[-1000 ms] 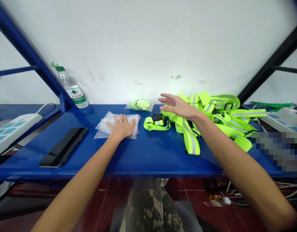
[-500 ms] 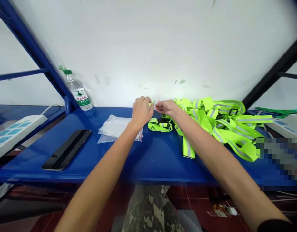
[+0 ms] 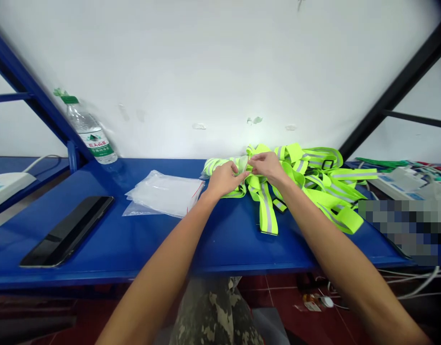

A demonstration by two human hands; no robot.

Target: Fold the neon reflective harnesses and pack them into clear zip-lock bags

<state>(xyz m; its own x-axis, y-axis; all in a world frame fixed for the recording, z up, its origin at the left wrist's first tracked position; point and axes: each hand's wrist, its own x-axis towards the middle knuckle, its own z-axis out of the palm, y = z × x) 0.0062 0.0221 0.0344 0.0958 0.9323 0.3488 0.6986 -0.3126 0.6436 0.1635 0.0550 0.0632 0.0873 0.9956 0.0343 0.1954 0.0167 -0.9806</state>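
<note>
My left hand [image 3: 225, 179] pinches the near side of a clear plastic bag [image 3: 213, 166] that appears to have a rolled neon-yellow reflective strap in it. At the bag's right end, the fingertips of my right hand [image 3: 267, 166] are closed on its edge. The pinched edge is partly hidden by my fingers. Just right of and below my hands spreads a heap of neon-yellow straps [image 3: 337, 191] with grey reflective stripes and black buckles. One strap end [image 3: 266, 211] hangs toward the front of the blue table [image 3: 213, 244].
Flat clear bags [image 3: 164, 194] with red seal lines lie left of my hands. Further left are a black phone [image 3: 67, 232] and a water bottle [image 3: 93, 132] against the wall. A white power strip [image 3: 396, 184] and cables lie at the right.
The view has shifted right. A bag with neon strap in it now shows at my left hand, and my hands have moved to the strap heap's left edge. My right hand still pinches the bag's edge.
</note>
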